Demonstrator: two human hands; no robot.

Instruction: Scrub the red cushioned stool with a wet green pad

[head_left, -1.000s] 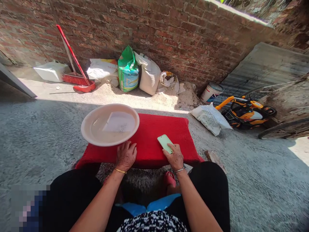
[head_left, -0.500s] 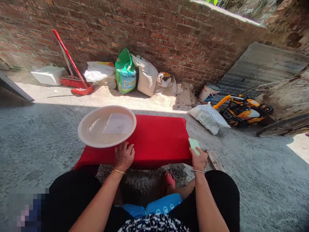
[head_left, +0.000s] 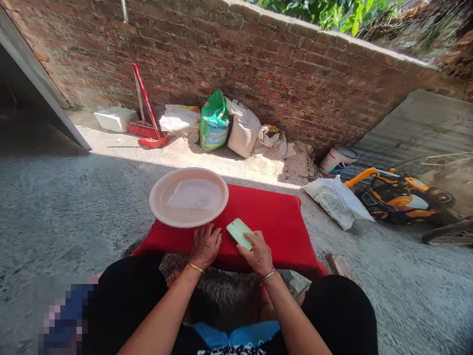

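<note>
In the head view, my right hand grips a pale green phone, thumb on the near edge and fingers on the far one. The phone is over the front middle of a red cloth, which covers a low bench or table. My left hand lies on the cloth's front part with its fingers extended, just below the rim of a wide pale basin. Its fingertips are at the rim; touching or not, I cannot tell. Water in the basin reflects light.
Beyond the bench, a red broom and dustpan, a green bag and a white sack line the brick wall. To the right are a bucket, another sack and a toy excavator.
My right hand has brought the phone leftward from the cloth's right edge to its front middle. My left hand stays by the basin. The camera view has shifted.
</note>
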